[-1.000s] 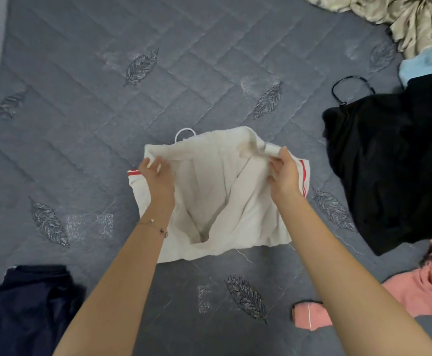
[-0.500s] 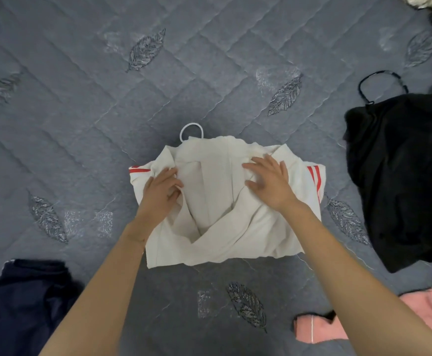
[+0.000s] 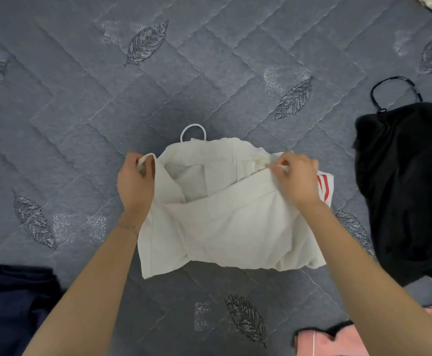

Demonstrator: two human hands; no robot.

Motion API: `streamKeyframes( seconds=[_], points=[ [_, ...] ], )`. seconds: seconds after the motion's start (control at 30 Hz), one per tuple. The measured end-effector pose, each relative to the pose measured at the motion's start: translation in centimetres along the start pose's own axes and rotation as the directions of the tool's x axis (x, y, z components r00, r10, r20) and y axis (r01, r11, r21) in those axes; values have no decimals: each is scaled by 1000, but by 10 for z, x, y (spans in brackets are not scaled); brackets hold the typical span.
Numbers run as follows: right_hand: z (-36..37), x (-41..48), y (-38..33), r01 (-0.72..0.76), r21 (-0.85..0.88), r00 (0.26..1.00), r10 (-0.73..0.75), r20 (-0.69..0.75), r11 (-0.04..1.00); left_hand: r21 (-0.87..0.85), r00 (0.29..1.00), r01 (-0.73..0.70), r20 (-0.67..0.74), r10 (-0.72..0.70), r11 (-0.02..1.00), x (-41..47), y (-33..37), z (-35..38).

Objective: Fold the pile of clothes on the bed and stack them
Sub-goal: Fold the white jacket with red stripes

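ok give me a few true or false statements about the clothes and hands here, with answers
1. The left hand and the right hand both grip the cream garment at its far edge. True.
2. The black garment lies left of the cream garment. False: it lies to its right.
3. A navy garment sits at the lower left on the bed. True.
4. The cream garment bears blue stripes. False: the stripes by the right hand are red.
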State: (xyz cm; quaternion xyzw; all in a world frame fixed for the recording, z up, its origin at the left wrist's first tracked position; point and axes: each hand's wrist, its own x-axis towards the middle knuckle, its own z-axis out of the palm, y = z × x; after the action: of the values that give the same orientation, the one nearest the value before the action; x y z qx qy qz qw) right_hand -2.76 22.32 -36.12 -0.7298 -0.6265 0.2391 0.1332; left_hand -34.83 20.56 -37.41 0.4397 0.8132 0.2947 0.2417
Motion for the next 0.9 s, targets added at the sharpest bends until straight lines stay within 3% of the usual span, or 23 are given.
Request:
streamKeyframes(
  seconds=[0.13, 0.27, 0.33, 0.4, 0.5, 0.57, 0.63, 0.67, 0.73, 0.83, 0.9],
  points=[
    [-8, 12, 13, -159, -121, 960, 125, -251, 980, 4, 979, 64, -196, -62, 998, 22, 2, -2],
    [-21, 20, 24, -370, -31, 850, 324, -415, 929, -155, 959, 128, -232, -162, 980, 34, -6, -4],
    [-17, 20, 25, -386, -80, 874, 337, -349, 919, -103, 976, 145, -149, -160, 984, 34, -6, -3],
    [-7, 15, 20, -301, -168, 941, 263, -213, 939, 78, 990, 140, -41, -137, 987, 29, -5, 2],
    [7, 9, 8, -68, -105, 998, 66, -23, 992, 305, 992, -124, 59, 111, 944, 12, 1, 9],
    [13, 7, -4, 50, -15, 991, -48, 125, 999, 275, 925, -365, 212, 314, 890, 0, 7, 13],
    [16, 6, -14, 127, 98, 979, -141, 149, 987, 178, 801, -547, 393, 450, 818, -9, 9, 21],
    [15, 6, -18, 137, 180, 981, -159, 113, 974, 147, 757, -587, 449, 475, 796, -12, 10, 25],
    [11, 7, -21, 128, 309, 980, -168, 106, 942, 136, 740, -582, 499, 452, 802, -14, 11, 30],
    [10, 10, -21, 206, 187, 909, -258, 326, 961, 172, 737, -594, 509, 445, 786, -11, 11, 33],
    [12, 11, -23, 204, 217, 909, -267, 320, 955, 218, 714, -634, 534, 453, 742, -6, 12, 33]
  ],
)
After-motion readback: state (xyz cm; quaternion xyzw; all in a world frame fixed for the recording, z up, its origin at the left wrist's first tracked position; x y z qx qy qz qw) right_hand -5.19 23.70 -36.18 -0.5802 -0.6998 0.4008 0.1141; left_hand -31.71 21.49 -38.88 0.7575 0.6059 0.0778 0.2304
